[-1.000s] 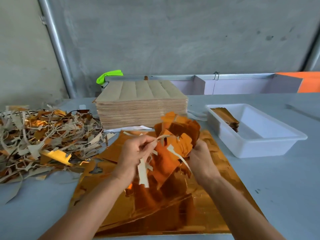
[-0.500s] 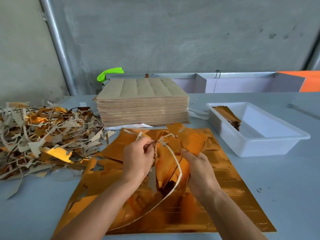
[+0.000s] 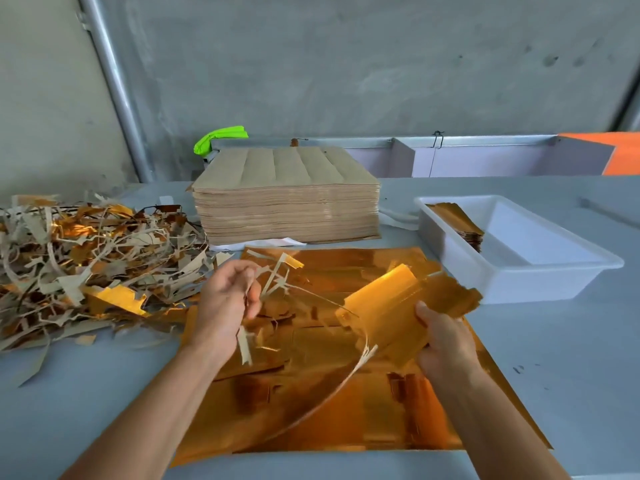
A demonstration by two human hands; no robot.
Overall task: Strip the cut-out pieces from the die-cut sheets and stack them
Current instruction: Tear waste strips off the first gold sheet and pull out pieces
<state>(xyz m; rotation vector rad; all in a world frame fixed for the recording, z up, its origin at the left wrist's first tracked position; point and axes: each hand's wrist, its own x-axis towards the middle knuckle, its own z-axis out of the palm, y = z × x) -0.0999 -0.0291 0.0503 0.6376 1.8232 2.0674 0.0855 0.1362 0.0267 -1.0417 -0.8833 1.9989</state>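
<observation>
Head view: the left hand [image 3: 227, 303] pinches thin waste strips [image 3: 273, 278] while the right hand [image 3: 441, 341] grips the gold cut-out pieces [image 3: 398, 313] just beside it, both above the gold die-cut sheet [image 3: 311, 410], the white tray [image 3: 519, 285] beyond the right hand.

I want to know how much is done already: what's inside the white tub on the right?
The white tub holds one small stack of gold cut-outs at its far left end. The near wall hides the stack's bottom.
</observation>
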